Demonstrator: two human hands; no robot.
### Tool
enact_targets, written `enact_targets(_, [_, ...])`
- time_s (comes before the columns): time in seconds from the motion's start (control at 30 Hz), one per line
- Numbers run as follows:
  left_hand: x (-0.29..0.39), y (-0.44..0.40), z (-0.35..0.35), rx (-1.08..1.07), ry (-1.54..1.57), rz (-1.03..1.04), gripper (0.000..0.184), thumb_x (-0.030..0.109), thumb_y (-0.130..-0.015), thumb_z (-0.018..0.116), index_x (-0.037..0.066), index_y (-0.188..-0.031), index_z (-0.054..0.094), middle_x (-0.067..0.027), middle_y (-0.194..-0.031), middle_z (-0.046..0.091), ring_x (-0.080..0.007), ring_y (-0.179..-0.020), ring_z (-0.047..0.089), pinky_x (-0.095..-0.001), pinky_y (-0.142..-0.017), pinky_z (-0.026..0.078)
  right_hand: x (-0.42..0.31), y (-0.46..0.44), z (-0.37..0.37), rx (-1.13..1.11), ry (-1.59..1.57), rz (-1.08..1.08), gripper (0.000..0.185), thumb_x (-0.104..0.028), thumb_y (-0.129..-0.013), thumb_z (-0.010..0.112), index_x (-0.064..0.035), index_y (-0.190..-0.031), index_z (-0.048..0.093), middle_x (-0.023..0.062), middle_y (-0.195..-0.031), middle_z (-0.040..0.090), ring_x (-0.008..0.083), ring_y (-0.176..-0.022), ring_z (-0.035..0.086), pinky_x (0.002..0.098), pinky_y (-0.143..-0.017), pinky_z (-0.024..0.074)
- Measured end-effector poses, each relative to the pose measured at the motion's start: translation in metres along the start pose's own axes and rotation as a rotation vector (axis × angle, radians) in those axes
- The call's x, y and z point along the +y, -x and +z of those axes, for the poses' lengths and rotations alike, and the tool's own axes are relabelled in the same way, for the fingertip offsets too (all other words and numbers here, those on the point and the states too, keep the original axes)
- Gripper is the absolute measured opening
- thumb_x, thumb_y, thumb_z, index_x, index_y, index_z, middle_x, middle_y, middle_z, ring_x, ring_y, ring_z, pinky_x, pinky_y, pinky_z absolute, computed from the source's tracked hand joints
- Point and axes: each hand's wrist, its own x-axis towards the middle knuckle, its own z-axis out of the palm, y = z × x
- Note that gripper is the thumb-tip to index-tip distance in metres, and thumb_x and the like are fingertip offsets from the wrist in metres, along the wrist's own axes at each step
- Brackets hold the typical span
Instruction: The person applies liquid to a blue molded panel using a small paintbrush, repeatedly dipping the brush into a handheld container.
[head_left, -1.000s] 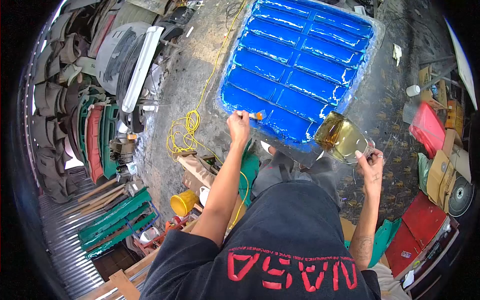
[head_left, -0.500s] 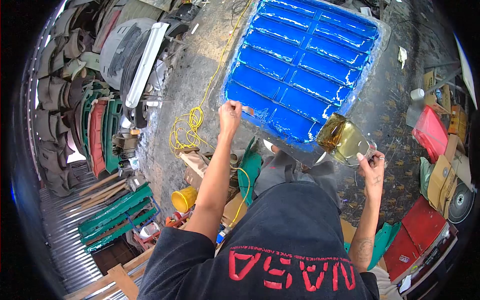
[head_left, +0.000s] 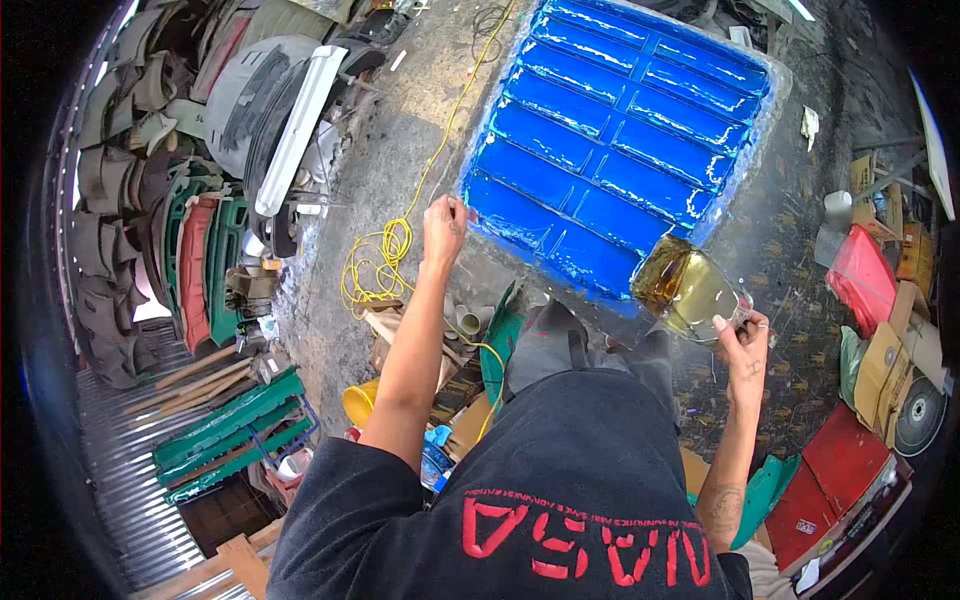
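Observation:
A large blue ribbed mould (head_left: 560,175) with rows of rectangular recesses and whitish streaks lies in front of me. My left hand (head_left: 445,228) is closed just off its near left corner; what its fingers pinch is mostly hidden. My right hand (head_left: 742,345) grips the rim of a clear plastic container (head_left: 700,285) holding yellowish liquid. The container is tilted over the near right corner of the mould, its darker, stained end toward the blue surface.
Yellow cord (head_left: 385,255) runs along the floor left of the mould and coils there. Stacked moulded panels (head_left: 190,260) line the left wall. A yellow bucket (head_left: 360,403) and green panels (head_left: 235,435) are at lower left. Cardboard (head_left: 885,375) and a red panel (head_left: 835,470) stand at right.
My left hand has shifted slightly left, off the mould's corner, and the small item it showed is now mostly hidden. My right hand still holds the container. The view has shifted slightly.

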Motion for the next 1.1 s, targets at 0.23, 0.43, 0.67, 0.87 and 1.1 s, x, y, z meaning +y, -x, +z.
enact_targets(0.23, [-0.004, 0.047, 0.048, -0.183, -0.09, 0.443, 0.009, 0.005, -0.086, 0.061, 0.002, -0.094, 0.065, -0.0178, -0.089, 0.065, -0.0333, -0.085, 0.063, -0.0412, -0.072, 0.049, -0.007, 0.003, 0.032, 0.04, 0.107, 0.019, 0.054, -0.028, -0.083, 0.072, -0.0041, -0.12, 0.043, 0.0065, -0.108, 0.056, 0.0124, -0.092, 0.054, 0.0277, -0.069, 0.046])
enact_targets(0.43, [-0.044, 0.011, 0.011, -0.144, 0.205, 0.052, 0.012, 0.011, -0.09, 0.061, 0.002, -0.09, 0.069, -0.0125, -0.081, 0.069, -0.0193, -0.068, 0.064, -0.034, -0.061, 0.048, -0.007, 0.011, 0.067, 0.101, 0.039, 0.071, 0.051, -0.03, -0.085, 0.07, -0.0058, -0.121, 0.043, 0.0073, -0.111, 0.057, 0.015, -0.097, 0.057, 0.031, -0.073, 0.0505])
enact_targets(0.67, [-0.094, -0.048, -0.023, 0.011, 0.184, -0.019, 0.02, 0.016, -0.093, 0.057, 0.0, -0.091, 0.068, -0.0107, -0.069, 0.066, -0.0156, -0.057, 0.058, -0.0325, -0.054, 0.045, -0.013, 0.021, 0.092, 0.104, 0.058, 0.081, 0.051, -0.032, -0.086, 0.069, -0.0064, -0.121, 0.043, 0.0072, -0.112, 0.057, 0.0139, -0.101, 0.056, 0.0302, -0.073, 0.0506])
enact_targets(0.87, [-0.113, -0.021, 0.013, -0.088, 0.412, -0.066, 0.021, 0.016, -0.095, 0.058, -0.004, -0.095, 0.066, -0.0053, -0.071, 0.065, -0.0091, -0.061, 0.058, -0.025, -0.056, 0.048, -0.019, 0.029, 0.105, 0.146, -0.036, 0.055, 0.049, -0.023, -0.082, 0.075, -0.0051, -0.115, 0.043, 0.0025, -0.095, 0.053, 0.0088, -0.081, 0.049, 0.0233, -0.059, 0.0402])
enact_targets(1.1, [-0.051, -0.007, 0.026, 0.072, 0.316, 0.148, 0.022, 0.018, -0.093, 0.059, -0.001, -0.089, 0.068, -0.0077, -0.067, 0.065, -0.0133, -0.058, 0.059, -0.0301, -0.054, 0.046, -0.016, 0.034, 0.097, 0.153, -0.079, 0.024, 0.05, -0.019, -0.082, 0.076, -0.0041, -0.116, 0.042, 0.0031, -0.096, 0.055, 0.0068, -0.075, 0.047, 0.023, -0.058, 0.0381])
